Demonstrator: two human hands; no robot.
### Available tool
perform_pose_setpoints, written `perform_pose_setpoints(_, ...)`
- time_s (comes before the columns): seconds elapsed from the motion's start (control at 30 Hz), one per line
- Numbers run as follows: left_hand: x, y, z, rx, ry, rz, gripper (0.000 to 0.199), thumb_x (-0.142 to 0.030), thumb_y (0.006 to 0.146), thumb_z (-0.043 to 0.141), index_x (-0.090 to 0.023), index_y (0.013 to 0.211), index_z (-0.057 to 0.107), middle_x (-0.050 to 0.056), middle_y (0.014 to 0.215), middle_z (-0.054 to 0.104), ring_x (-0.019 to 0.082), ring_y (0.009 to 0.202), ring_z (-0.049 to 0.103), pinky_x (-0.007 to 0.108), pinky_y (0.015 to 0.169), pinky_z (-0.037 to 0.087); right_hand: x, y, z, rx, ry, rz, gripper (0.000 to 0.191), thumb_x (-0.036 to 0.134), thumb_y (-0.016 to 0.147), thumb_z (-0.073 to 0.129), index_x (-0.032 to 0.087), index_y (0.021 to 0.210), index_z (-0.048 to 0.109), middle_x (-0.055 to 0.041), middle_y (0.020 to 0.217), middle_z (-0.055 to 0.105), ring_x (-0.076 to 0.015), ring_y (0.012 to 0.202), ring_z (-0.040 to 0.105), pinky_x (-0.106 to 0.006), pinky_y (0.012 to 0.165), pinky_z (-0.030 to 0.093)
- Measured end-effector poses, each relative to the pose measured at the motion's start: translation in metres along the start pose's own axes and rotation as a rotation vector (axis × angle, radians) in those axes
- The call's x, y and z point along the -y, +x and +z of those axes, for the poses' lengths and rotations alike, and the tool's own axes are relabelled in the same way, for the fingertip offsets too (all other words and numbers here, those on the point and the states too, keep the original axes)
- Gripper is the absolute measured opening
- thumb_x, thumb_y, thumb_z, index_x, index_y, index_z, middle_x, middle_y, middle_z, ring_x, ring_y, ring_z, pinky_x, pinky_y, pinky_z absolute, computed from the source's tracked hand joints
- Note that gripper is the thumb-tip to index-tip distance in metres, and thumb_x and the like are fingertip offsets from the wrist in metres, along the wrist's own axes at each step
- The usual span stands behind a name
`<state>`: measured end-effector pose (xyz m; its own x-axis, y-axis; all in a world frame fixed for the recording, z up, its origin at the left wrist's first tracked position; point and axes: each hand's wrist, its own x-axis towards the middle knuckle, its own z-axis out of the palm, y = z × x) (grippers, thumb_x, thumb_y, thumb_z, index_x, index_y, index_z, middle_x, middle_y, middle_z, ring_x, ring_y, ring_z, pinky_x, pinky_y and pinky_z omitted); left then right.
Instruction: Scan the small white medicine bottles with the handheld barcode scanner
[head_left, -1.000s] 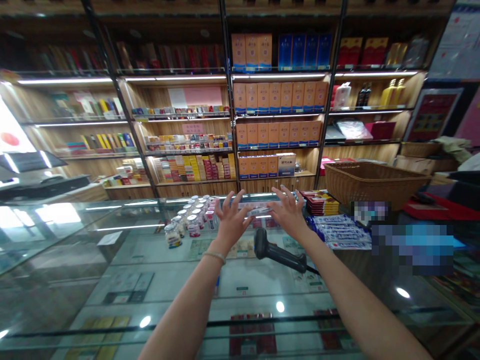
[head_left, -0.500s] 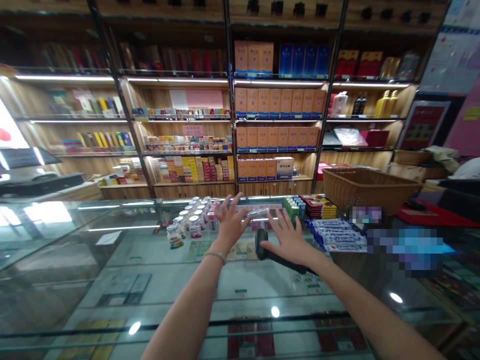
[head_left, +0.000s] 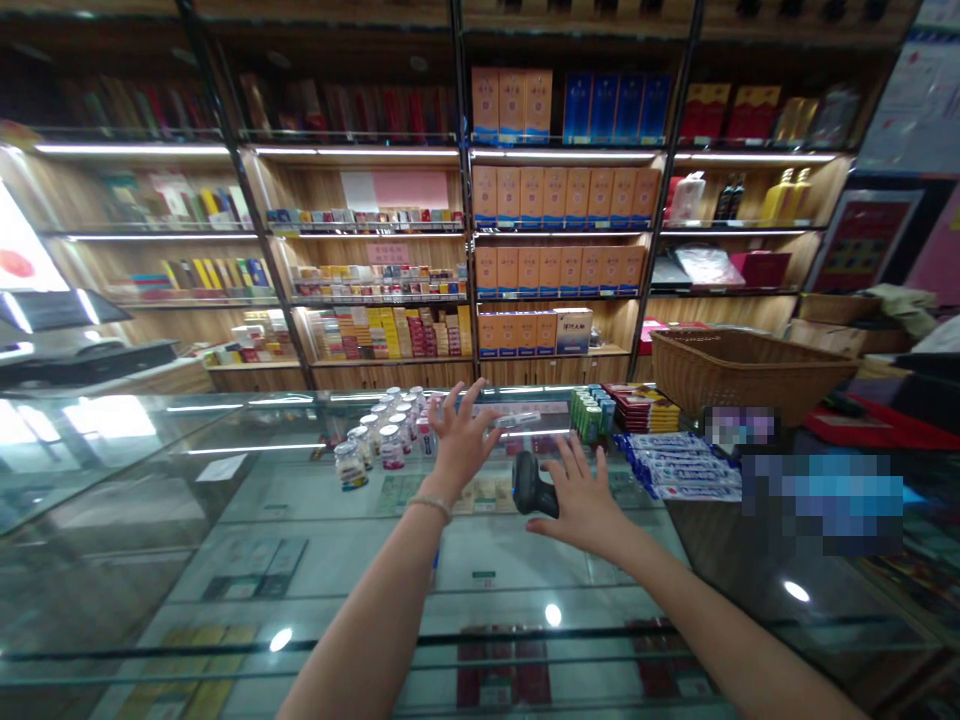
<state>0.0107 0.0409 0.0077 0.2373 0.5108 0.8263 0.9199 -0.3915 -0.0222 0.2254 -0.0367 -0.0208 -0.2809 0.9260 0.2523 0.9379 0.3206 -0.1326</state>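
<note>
My left hand (head_left: 459, 440) reaches over the glass counter (head_left: 360, 550) with its fingers spread. A small clear, slender item (head_left: 519, 419) is just beyond its thumb; whether they touch I cannot tell. To the right, my right hand (head_left: 583, 505) is open, fingers apart, over a black handheld barcode scanner (head_left: 532, 484). The scanner's head shows left of the hand, while its handle is hidden beneath it. Left of my left hand stand several white-capped jars (head_left: 391, 447), with a small pink-and-white box (head_left: 427, 437) beside them.
Green cans (head_left: 592, 415), red-and-yellow packs (head_left: 641, 408) and blue-white packets (head_left: 679, 463) sit to the right. Behind them is a brown woven basket (head_left: 750, 370). A paper slip (head_left: 223, 467) lies on the left. Stocked shelves (head_left: 555, 270) line the back wall.
My right hand has shifted slightly down, and its thumb has moved below the scanner's head. The scanner's handle is now covered. My left hand has barely moved.
</note>
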Motion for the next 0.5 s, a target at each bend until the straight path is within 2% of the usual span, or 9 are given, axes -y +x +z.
perform_pose_setpoints(0.1,-0.001,0.000,-0.001,-0.001,0.001,0.009,0.014,-0.039,0.084,0.075,-0.033,0.097,0.073,0.003,0.157,0.049,0.037,0.147,0.034,0.070,0.120,0.009,0.000,-0.001,0.000,0.004,0.005,-0.009,0.067,0.066,0.080,0.069,0.015,0.123,0.067,-0.0215,0.168,0.023,-0.0412,0.157,0.008,-0.070,0.121,0.003)
perform_pose_setpoints(0.2,-0.002,0.000,-0.002,-0.003,0.001,0.013,0.014,-0.039,0.084,0.074,-0.033,0.097,0.074,0.002,0.156,0.049,0.037,0.147,0.034,0.069,0.120,0.010,0.002,-0.001,-0.002,0.007,0.026,-0.030,0.057,0.059,0.081,0.069,0.016,0.117,0.070,-0.0200,0.162,0.037,-0.0407,0.156,0.014,-0.069,0.121,0.008)
perform_pose_setpoints(0.3,-0.001,0.000,-0.001,0.007,-0.002,0.000,0.014,-0.038,0.084,0.075,-0.033,0.097,0.074,0.002,0.157,0.048,0.037,0.147,0.033,0.069,0.120,0.011,0.001,-0.001,-0.004,-0.045,0.043,-0.031,0.046,0.049,0.080,0.071,0.017,0.112,0.071,-0.0184,0.157,0.044,-0.0398,0.154,0.022,-0.066,0.121,0.015)
perform_pose_setpoints(0.4,0.001,0.000,0.000,0.009,-0.008,-0.016,0.014,-0.038,0.083,0.075,-0.033,0.096,0.074,0.003,0.157,0.049,0.037,0.147,0.033,0.069,0.120,0.011,-0.003,-0.002,-0.010,-0.137,0.112,-0.015,0.037,0.037,0.078,0.069,0.017,0.110,0.070,-0.0172,0.148,0.054,-0.0364,0.142,0.044,-0.054,0.115,0.035)
perform_pose_setpoints(0.47,0.001,0.000,0.001,0.003,-0.007,-0.021,0.014,-0.038,0.083,0.075,-0.033,0.096,0.074,0.004,0.156,0.049,0.038,0.147,0.033,0.070,0.119,0.011,-0.008,-0.003,-0.018,-0.172,0.216,0.026,0.036,0.035,0.080,0.066,0.019,0.112,0.067,-0.0151,0.137,0.062,-0.0315,0.121,0.063,-0.043,0.099,0.050)
perform_pose_setpoints(0.5,0.001,0.000,0.002,0.000,-0.006,-0.021,0.014,-0.037,0.083,0.075,-0.032,0.096,0.074,0.004,0.156,0.049,0.038,0.147,0.033,0.070,0.119,0.011,-0.011,-0.003,-0.022,-0.180,0.275,0.063,0.037,0.035,0.081,0.064,0.020,0.114,0.066,-0.0130,0.128,0.067,-0.0296,0.109,0.069,-0.039,0.089,0.053)
